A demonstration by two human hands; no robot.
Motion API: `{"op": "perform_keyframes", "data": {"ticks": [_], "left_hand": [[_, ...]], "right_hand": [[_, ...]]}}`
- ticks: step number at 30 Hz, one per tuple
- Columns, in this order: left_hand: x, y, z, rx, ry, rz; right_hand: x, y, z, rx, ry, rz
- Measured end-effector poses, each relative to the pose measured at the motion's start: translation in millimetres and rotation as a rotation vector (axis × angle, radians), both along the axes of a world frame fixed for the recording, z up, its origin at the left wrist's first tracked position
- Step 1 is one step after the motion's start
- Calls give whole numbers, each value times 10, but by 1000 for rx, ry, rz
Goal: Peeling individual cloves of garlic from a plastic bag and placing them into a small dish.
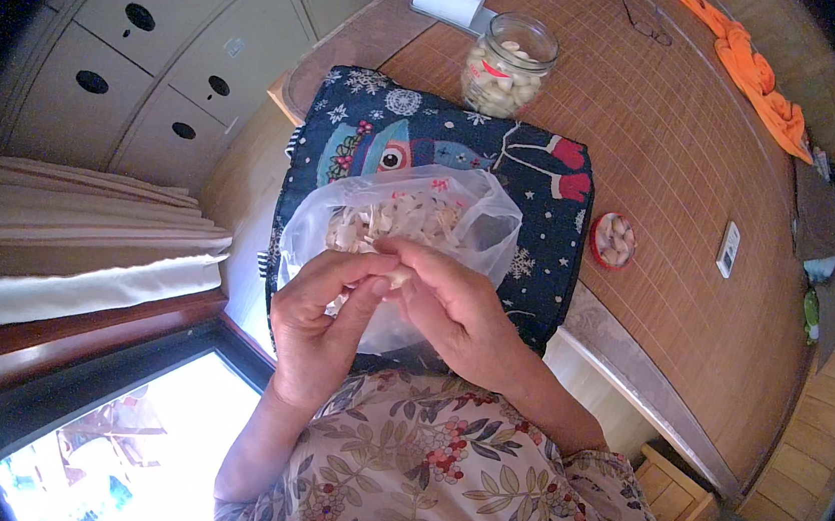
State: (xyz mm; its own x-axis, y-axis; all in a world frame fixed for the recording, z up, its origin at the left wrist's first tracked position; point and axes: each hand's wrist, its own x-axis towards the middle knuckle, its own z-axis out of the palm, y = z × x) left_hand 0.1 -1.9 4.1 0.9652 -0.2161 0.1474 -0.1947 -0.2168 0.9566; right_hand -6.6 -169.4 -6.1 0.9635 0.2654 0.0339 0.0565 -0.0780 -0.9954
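A pale garlic clove point(398, 277) sits between the fingertips of my left hand point(326, 312) and my right hand point(461, 317). Thumb and forefinger of each hand meet around it. Right below them an open, translucent plastic bag point(495, 193) holds papery garlic skins point(422, 216). The bag rests on a dark blue cushion point(548, 273) patterned with snowflakes and red mittens. Behind it stands a lidless glass jar point(521, 41) partly filled with peeled garlic cloves point(502, 88). To the right, a small red-rimmed lid or dish point(594, 241) contains several unpeeled-looking cloves point(616, 238).
The jar and red-rimmed dish stand on a brown mat-covered table point(667, 171). A white paper roll point(448, 1), eyeglasses point(647, 28), a white remote-like device point(728, 249) and orange cloth point(759, 75) lie farther out. Cabinets point(174, 49), a curtain point(87, 244) and a bright window point(144, 438) are left.
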Motion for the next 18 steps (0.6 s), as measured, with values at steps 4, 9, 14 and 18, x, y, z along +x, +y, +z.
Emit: {"op": "perform_keyframes", "data": {"ticks": [4, 9, 14, 18], "left_hand": [[-22, -33, 21, -64, 50, 101], [-16, -14, 58, -19, 11, 107], [-7, -4, 43, 98, -159, 95], [-7, -7, -5, 28, -156, 79]], "right_hand": [[-11, 0, -55, 72, -36, -5], [-22, -14, 27, 138, 118, -27], [37, -26, 64, -177, -77, -44], [43, -17, 1, -175, -120, -59]]}}
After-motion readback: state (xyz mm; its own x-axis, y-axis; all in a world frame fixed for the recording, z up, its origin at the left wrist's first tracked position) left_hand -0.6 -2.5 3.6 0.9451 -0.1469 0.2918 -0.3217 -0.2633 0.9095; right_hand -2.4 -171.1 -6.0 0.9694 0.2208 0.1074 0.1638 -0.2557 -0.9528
